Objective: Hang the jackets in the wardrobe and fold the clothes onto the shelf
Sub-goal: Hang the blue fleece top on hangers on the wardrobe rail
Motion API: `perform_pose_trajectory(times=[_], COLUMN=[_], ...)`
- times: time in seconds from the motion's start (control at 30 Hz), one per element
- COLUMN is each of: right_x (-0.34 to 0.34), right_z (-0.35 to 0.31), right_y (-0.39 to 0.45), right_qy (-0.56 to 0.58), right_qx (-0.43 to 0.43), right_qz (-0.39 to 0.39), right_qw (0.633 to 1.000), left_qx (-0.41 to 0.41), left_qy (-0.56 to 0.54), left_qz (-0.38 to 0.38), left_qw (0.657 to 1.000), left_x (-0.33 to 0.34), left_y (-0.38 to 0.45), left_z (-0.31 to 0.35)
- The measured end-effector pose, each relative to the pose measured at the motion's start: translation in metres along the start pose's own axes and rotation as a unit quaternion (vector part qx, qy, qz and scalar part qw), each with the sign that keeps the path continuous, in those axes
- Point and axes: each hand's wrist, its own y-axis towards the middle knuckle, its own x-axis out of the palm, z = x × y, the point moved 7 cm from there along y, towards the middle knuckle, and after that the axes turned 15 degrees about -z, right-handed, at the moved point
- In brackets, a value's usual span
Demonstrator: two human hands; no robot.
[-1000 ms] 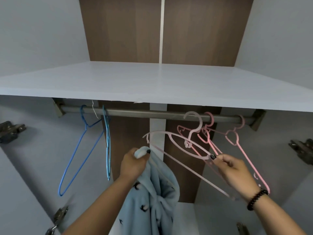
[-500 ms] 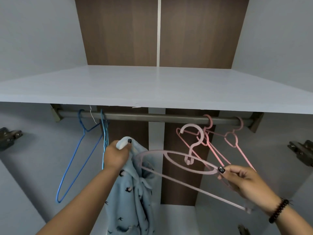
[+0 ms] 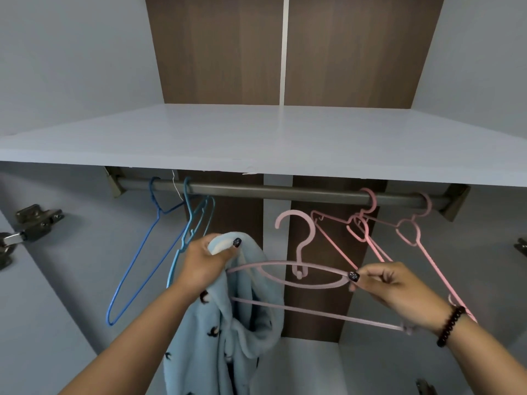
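Observation:
My left hand [image 3: 206,259] grips the collar of a light blue fleece jacket [image 3: 228,323] with small dark marks; the jacket hangs down below the hand. My right hand [image 3: 390,289] pinches the right arm of a pale pink plastic hanger [image 3: 299,276], held free of the rail with its hook pointing up. The hanger's left end reaches the jacket beside my left hand. Above runs the dark metal rail [image 3: 285,192] under the white shelf [image 3: 256,138].
Two blue wire hangers [image 3: 148,252] hang at the rail's left end. Two pink hangers [image 3: 405,232] hang at its right end, behind my right hand. Door hinges [image 3: 37,220] stick out on the left wall. The wardrobe back is brown wood.
The pink hanger came off the rail and swung level toward the jacket. My left hand carried the jacket collar left and higher.

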Motion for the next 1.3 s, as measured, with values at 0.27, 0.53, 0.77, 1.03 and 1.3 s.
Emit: perform_pose_trajectory(times=[0.27, 0.53, 0.77, 1.03, 1.3], right_x=[0.035, 0.06, 0.045, 0.03, 0.003], right_z=[-0.007, -0.006, 0.009, 0.027, 0.014], right_y=[0.021, 0.021, 0.006, 0.004, -0.002], right_qy=[-0.089, -0.268, -0.174, -0.123, -0.053], right_qx=[-0.013, 0.0, -0.074, -0.076, -0.129], right_qz=[-0.015, 0.048, 0.158, 0.196, 0.296], right_qw=[0.996, 0.962, 0.969, 0.97, 0.945], left_qx=[-0.075, -0.068, 0.123, 0.172, 0.114], left_qy=[-0.199, -0.261, 0.171, 0.358, 0.17], left_qz=[-0.015, -0.066, -0.149, -0.159, -0.054], left_qw=[0.977, 0.961, 0.966, 0.904, 0.977], left_x=[0.022, 0.061, 0.075, 0.08, 0.052], left_y=[-0.013, -0.02, -0.014, -0.015, -0.013], left_z=[0.003, 0.03, 0.052, 0.047, 0.036])
